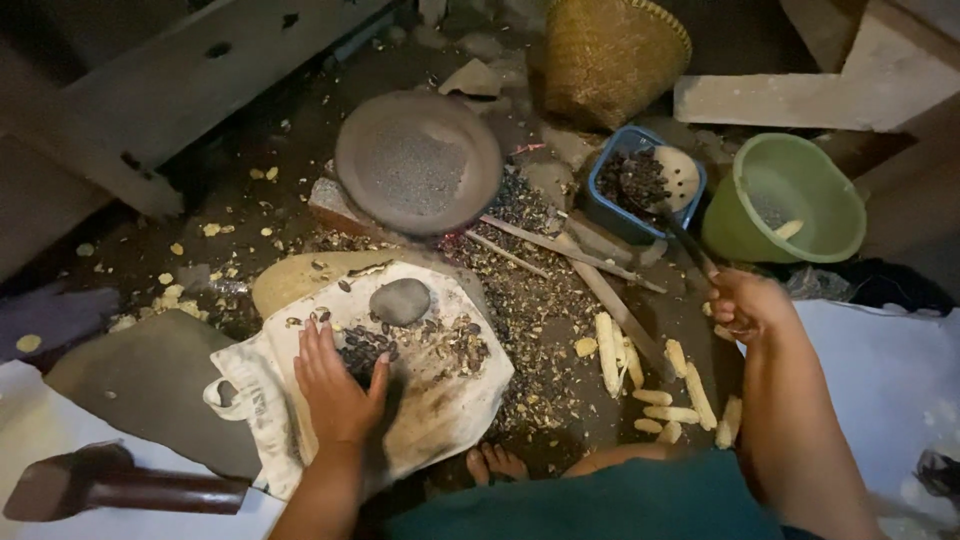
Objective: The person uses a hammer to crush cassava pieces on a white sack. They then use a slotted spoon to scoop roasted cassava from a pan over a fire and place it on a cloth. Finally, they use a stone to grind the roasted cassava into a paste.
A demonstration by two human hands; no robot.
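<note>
Teal cloth (640, 505) over the lap and bare toes (497, 462) are seen at the lower edge, nearest the camera. Just beyond them the left hand (338, 388) is laid flat, palm down, fingers held loosely together and the thumb spread to the right, on a stained white sack (440, 410) spread over the ground. A heap of dark seeds (368, 348) lies directly ahead of the fingertips and is touched by them; more seeds are scattered to the right across the sack. A rounded grey stone (400, 301) rests just beyond the heap, further from the person, so that hand, heap and stone fall nearly in one line running away from the body.

The right hand (745, 305) is closed around the end of a long dark handle (690, 243), whose long axis runs up and to the left into a blue square tub (598, 205) holding dark seeds and a pale perforated scoop (680, 176). The tub is well apart from the sack, and only the right hand is near it. A green bucket (845, 225), a woven basket (610, 55), a round sieve (418, 162) and stripped corn cobs (672, 395) are shown around; a hammer (110, 485) lies at lower left.
</note>
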